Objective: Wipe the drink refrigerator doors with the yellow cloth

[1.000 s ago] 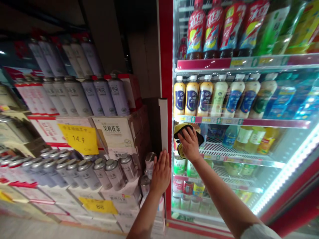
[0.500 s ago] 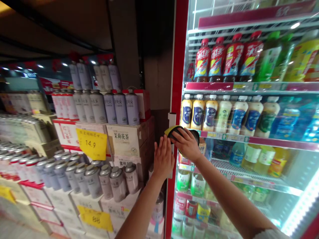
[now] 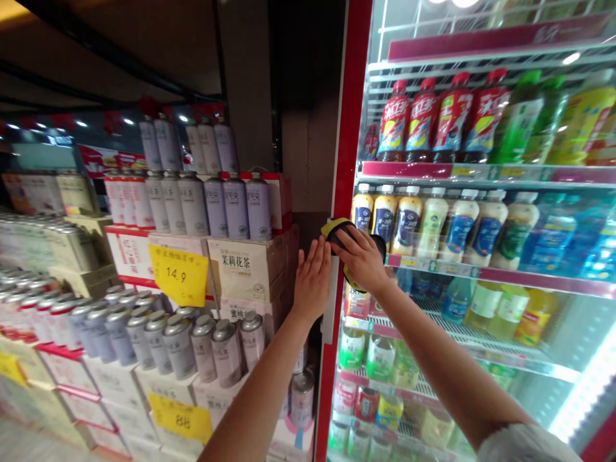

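Note:
My right hand (image 3: 360, 256) presses a folded black-and-yellow cloth (image 3: 332, 228) against the left edge of a glass-door drinks fridge, its fingers curled over the cloth. Part of the cloth shows below the palm, and the rest is hidden under the hand. My left hand (image 3: 312, 279) lies with straight fingers beside the white door handle (image 3: 328, 321), fingertips close to the cloth; whether it touches the handle I cannot tell. Red-capped bottles (image 3: 447, 119) and white-capped bottles (image 3: 430, 221) stand on shelves behind the glass.
Left of the fridge, tea cans (image 3: 235, 205) stand on stacked cartons (image 3: 248, 269). Yellow price cards (image 3: 179, 276) hang on the cartons. A red frame (image 3: 353, 96) runs up the fridge's left side, with a dark gap (image 3: 308, 167) beside it.
My right hand and the cloth have moved slightly up along the door edge. My left hand has also risen a little, and the view has shifted slightly.

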Available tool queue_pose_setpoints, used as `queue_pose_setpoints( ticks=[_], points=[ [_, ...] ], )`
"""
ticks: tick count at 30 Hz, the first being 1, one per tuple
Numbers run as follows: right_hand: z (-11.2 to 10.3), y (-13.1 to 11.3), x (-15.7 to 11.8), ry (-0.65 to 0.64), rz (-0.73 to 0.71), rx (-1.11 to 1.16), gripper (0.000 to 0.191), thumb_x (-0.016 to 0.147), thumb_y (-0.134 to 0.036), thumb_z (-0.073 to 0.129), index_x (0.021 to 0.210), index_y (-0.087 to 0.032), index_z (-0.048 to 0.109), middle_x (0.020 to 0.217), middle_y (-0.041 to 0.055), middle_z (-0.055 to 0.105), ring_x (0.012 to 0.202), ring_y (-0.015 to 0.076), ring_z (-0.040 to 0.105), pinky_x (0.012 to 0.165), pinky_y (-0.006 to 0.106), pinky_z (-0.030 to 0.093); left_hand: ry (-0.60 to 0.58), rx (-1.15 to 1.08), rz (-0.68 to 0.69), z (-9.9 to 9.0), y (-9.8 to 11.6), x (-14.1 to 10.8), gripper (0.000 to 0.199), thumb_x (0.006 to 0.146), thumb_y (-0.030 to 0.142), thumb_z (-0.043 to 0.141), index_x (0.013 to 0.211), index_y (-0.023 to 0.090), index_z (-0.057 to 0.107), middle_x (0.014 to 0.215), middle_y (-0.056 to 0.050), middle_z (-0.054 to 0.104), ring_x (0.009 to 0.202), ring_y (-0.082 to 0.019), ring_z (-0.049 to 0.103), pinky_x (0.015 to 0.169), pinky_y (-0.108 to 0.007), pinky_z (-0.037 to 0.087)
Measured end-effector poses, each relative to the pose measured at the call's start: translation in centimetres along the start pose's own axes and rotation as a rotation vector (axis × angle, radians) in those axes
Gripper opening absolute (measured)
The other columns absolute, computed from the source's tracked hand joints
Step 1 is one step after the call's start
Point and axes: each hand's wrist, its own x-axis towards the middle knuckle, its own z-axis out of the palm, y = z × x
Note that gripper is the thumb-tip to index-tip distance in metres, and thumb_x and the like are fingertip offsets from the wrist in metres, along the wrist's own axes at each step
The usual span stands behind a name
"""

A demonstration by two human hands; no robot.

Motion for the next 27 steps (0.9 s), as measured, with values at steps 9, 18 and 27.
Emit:
queue_pose_setpoints(
  ticks=[9,18,27],
  points=[
    [1.3,-2.4,-4.7,-0.042,0.001,0.059,0.043,0.098,-0.018,0.054,0.137,-0.03,0.066,0.147,0.0031,0.061,0.143,0.0269,0.044,0.123,0.045,0.031,-0.094,0.038,0.059,1.0,-0.3,-4.5,0.067,0.094,0.003,0.035,0.161,0.011,0.028,0.166,-0.014,0.032,0.158,-0.024,0.018,0.129,-0.055,0.02],
    [3.2,-5.5,-11.1,-0.142,-0.017,0.108,0.042,0.098,-0.02,0.057,0.137,-0.032,0.066,0.145,0.0031,0.063,0.142,0.0252,0.046,0.123,0.043,0.031,-0.199,0.032,0.073,3.1,0.8,-11.3,0.067,0.092,0.001,0.037,0.158,0.01,0.035,0.162,-0.015,0.04,0.157,-0.024,0.023,0.129,-0.056,0.023],
    [5.5,-9.1,-18.3,-0.133,-0.056,0.207,0.036,0.1,-0.021,0.057,0.133,-0.029,0.069,0.135,0.0036,0.069,0.137,0.0242,0.051,0.121,0.043,0.036,-0.304,0.029,0.073,5.6,2.5,-19.3,0.063,0.091,0.003,0.039,0.154,0.01,0.041,0.159,-0.016,0.046,0.153,-0.026,0.034,0.126,-0.055,0.029]
  ],
)
